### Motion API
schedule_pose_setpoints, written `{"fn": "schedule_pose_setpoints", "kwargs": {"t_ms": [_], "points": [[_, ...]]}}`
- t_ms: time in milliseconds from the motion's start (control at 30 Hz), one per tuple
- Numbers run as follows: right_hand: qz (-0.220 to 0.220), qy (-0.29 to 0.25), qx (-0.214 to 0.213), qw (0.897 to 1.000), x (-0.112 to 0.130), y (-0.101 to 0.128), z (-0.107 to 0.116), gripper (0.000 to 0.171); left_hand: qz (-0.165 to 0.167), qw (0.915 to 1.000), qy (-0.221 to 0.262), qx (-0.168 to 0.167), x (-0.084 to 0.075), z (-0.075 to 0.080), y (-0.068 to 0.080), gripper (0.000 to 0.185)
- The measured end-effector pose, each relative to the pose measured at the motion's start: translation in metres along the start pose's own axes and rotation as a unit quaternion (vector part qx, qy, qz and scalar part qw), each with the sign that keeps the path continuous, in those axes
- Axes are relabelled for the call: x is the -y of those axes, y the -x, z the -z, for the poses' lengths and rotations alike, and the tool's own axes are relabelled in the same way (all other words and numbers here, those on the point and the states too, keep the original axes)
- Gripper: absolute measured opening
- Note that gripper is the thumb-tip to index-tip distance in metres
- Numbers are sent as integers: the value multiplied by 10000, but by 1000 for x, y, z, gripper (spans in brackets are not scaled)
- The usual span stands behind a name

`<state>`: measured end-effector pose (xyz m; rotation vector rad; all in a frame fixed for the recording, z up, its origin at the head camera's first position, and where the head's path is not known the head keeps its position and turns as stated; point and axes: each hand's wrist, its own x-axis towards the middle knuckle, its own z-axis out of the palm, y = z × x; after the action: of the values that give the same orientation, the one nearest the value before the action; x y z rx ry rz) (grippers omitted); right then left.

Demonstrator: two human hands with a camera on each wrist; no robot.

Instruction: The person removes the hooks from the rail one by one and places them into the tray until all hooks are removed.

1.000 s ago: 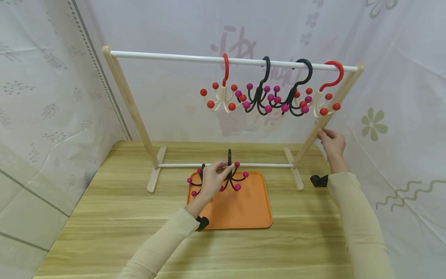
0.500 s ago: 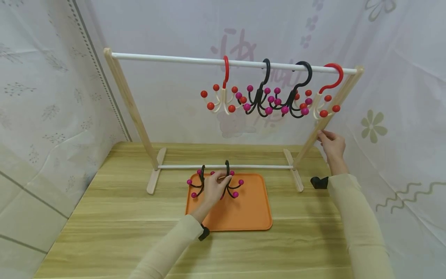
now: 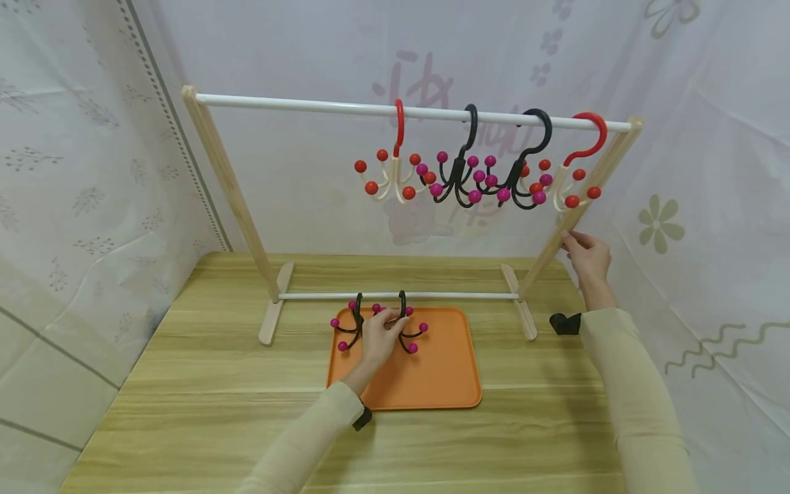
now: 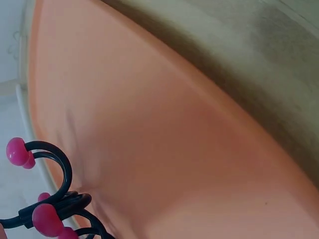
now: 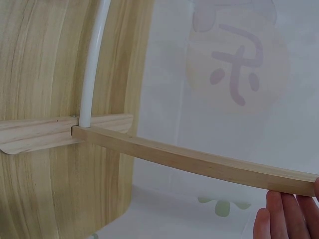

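Since a second ago we see the left hand drop with the black hook, from lifted clear of the orange tray down onto its far end. We read that as setting it back down or re-gripping, not carrying it to the rail.

Grip: our left fingers curl around the hook's stem, still pinching it. A second black hook sits just beside it on the tray, to the left.

Orientation: the held hook's long axis is roughly upright, curved top pointing up toward the lower white bar, pink-balled prongs splaying down and outward onto the tray; the left wrist view shows prongs close to the tray surface.

Farther back, the right hand stays clasped on the rack's right wooden leg, steadying it. Top rail carries four hangers, unchanged.
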<state>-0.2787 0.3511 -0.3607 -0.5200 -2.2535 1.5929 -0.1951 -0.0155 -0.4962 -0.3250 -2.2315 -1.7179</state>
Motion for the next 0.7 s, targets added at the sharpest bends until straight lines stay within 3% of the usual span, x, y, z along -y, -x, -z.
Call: {"fn": "schedule_pose_setpoints", "kwargs": {"t_ms": [400,700], "points": [[25,19,24,10000,0,1,1,53,-110,9998,10,-143,8,-6,1,12],[-63,100,43,9999,-2,-2,0,53,-118,9993,-341,-86,9,-6,5,17]]}}
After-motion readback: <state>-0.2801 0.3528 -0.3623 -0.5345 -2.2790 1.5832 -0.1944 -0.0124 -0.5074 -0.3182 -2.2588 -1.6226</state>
